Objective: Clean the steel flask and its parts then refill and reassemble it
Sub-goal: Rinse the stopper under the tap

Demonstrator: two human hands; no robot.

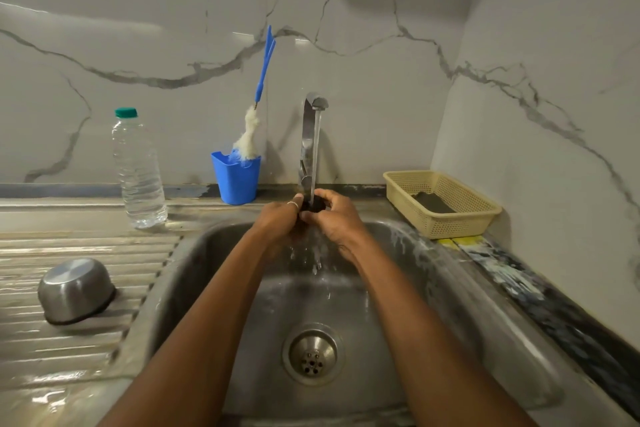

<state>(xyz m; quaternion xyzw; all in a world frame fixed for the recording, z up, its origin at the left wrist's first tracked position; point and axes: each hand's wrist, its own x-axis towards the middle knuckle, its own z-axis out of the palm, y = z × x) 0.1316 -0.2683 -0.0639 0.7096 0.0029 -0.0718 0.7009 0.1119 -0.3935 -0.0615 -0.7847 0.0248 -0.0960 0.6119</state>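
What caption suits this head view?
Left hand and right hand hold a small black part under the running tap over the sink.

cream basket right of tap | blue cup left of it

No text, label, brand, number or sign can be read anywhere in the view. The clear plastic bottle on the surface shows only bare ribbed plastic and a plain green cap. The blue cup, the beige basket and the steel tap show plain faces with no legible marking.
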